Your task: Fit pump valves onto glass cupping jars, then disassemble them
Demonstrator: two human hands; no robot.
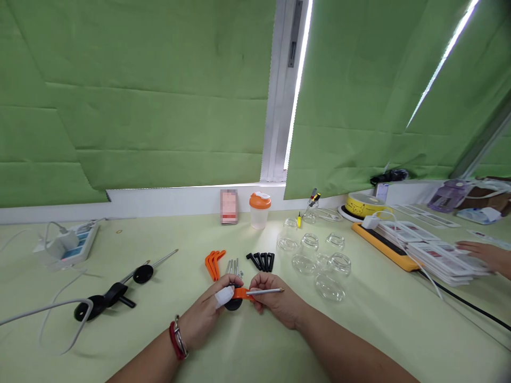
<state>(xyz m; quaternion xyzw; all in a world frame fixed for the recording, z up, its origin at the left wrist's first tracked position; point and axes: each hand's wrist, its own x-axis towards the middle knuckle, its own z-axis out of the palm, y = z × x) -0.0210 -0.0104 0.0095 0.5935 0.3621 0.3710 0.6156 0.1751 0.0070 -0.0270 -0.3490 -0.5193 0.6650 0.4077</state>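
My left hand (205, 311), with a white wrap on one finger, grips a black round part (233, 305). An orange curved piece (240, 293) lies across that part. Closed round the far end of the orange piece are the fingers of my right hand (279, 299). A thin metal rod (265, 291) runs over the right fingers, its left end at the orange piece; whether they are joined, I cannot tell. Beyond the hands lie several orange curved pieces (215, 263), several metal rods (232, 267) and several black angled pieces (261, 261).
Several clear glass vessels (309, 252) stand right of centre. Left lie black parts with rods (114, 295), a cable and a power strip (82, 242). An orange-lidded cup (259, 210) and phone (229, 206) stand behind. Another person's hand (485, 255) is by stacked cards (435, 255).
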